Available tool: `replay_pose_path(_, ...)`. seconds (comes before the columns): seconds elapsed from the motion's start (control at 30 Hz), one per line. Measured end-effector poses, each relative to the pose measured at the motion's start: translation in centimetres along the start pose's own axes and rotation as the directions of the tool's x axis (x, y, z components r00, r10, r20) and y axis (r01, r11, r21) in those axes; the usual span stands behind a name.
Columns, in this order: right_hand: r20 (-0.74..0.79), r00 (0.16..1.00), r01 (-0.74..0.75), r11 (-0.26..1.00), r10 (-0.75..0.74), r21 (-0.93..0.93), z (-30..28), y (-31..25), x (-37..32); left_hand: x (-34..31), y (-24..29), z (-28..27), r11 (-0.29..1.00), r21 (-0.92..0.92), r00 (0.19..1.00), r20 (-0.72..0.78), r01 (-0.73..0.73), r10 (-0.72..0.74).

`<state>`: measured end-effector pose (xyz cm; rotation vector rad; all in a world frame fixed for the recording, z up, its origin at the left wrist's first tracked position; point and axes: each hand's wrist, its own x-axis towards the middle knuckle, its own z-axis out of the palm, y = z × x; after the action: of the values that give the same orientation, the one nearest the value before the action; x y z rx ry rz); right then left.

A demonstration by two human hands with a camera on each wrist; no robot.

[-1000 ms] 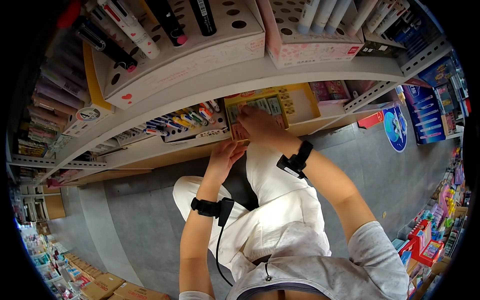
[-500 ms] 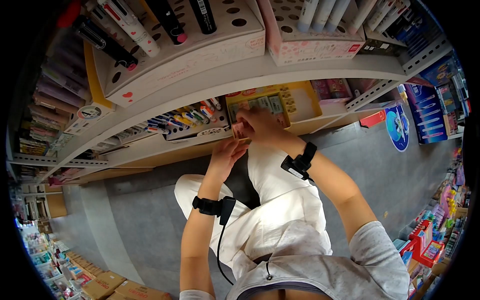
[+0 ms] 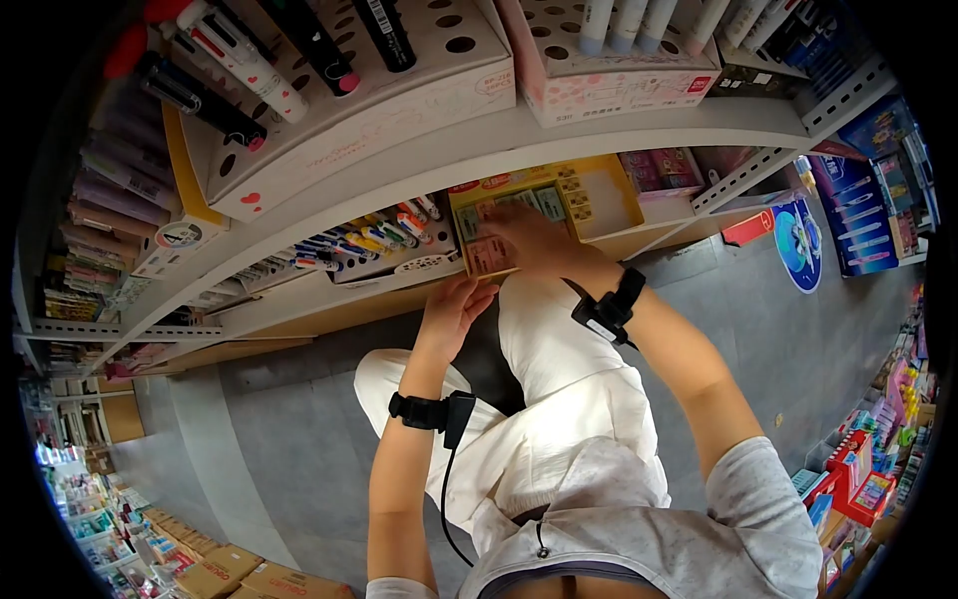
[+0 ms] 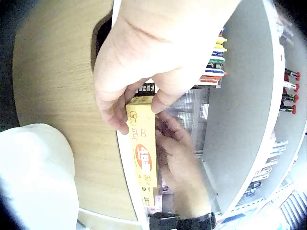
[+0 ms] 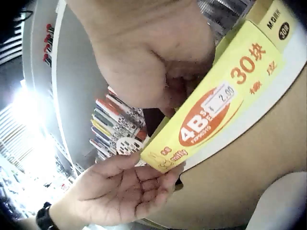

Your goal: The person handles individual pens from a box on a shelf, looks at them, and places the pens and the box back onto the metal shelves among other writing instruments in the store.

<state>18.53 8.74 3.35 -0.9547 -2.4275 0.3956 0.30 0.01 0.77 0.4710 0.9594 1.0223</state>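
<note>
A yellow box of erasers sits at the lower shelf's edge; its printed side (image 4: 142, 165) (image 5: 249, 57) carries a price sticker in the right wrist view. My left hand (image 3: 449, 319) (image 4: 144, 52) (image 5: 127, 191) holds the box's left front corner between thumb and fingers. Over the box is my right hand (image 3: 534, 240) (image 4: 180, 165) (image 5: 148, 57), with its fingers bent down inside; the box wall and the hand itself hide the fingertips, so whether they pinch an eraser cannot be told. Pink erasers (image 3: 489, 256) lie in the near left part, green ones (image 3: 550, 204) farther back.
Left of the box stands a holder of colored pens (image 3: 384, 235). A larger yellow tray (image 3: 609, 205) and pink packs (image 3: 667, 172) are to the right. The upper shelf edge (image 3: 419, 170), bearing pen displays (image 3: 369, 115), runs above the hands.
My right hand has shifted slightly right and back over the box, uncovering more of the pink erasers. The left hand stays at the corner. The head view has shifted slightly.
</note>
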Motion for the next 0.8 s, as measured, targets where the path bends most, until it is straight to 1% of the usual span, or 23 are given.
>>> replay_pose_path(0.07,0.012,0.988,-0.156,0.975,0.156,0.157,0.5,1.1,0.7,-0.1,0.2,0.1,1.000,0.011,1.000,-0.009,0.005,-0.005)
replay_pose_path(0.1,0.012,0.988,-0.156,0.975,0.156,0.157,-0.1,0.8,0.7,-0.1,0.2,0.1,1.000,0.011,1.000,-0.009,0.005,-0.005)
replay_pose_path(0.17,0.104,0.978,-0.197,0.964,0.181,0.178,-1.4,0.3,0.4,-0.1,0.1,0.2,1.000,0.005,1.000,-0.012,0.002,-0.002)
replay_pose_path(0.2,0.103,0.978,-0.198,0.964,0.182,0.177,-1.6,0.2,0.4,-0.1,0.1,0.2,1.000,0.005,1.000,-0.011,0.003,-0.003)
replay_pose_path(0.27,0.203,0.961,-0.198,0.980,0.186,0.036,-1.8,-0.2,0.6,-0.1,0.2,0.3,1.000,0.003,1.000,-0.011,0.002,-0.002)
replay_pose_path(0.3,0.202,0.961,-0.198,0.979,0.187,0.038,-1.5,-0.1,0.5,-0.2,0.2,0.3,1.000,0.004,1.000,-0.012,0.003,-0.003)
replay_pose_path(0.37,0.180,0.975,-0.133,0.991,0.131,0.003,-1.0,0.1,0.3,-0.2,0.2,0.2,1.000,0.011,1.000,-0.016,0.010,-0.010)
replay_pose_path(0.5,0.220,0.957,-0.187,0.982,0.187,-0.023,-1.3,-0.4,0.8,-0.1,0.3,0.3,1.000,0.013,1.000,-0.020,0.014,-0.014)
replay_pose_path(0.57,0.193,0.970,-0.165,0.982,0.145,0.092,-1.7,-0.4,0.9,-0.1,0.2,0.2,1.000,0.012,1.000,-0.020,0.008,-0.008)
replay_pose_path(0.6,0.194,0.970,-0.165,0.982,0.144,0.093,-2.0,-0.3,0.9,-0.1,0.2,0.1,1.000,0.012,1.000,-0.022,0.008,-0.008)
replay_pose_path(0.67,0.263,0.963,-0.109,0.974,0.054,0.199,-2.9,-0.1,0.9,-0.1,0.1,0.0,1.000,0.011,1.000,-0.005,-0.003,0.003)
replay_pose_path(0.8,0.316,0.947,-0.135,0.959,0.050,0.251,-4.5,-0.7,0.7,-0.1,0.1,0.0,1.000,0.009,1.000,-0.021,0.008,-0.008)
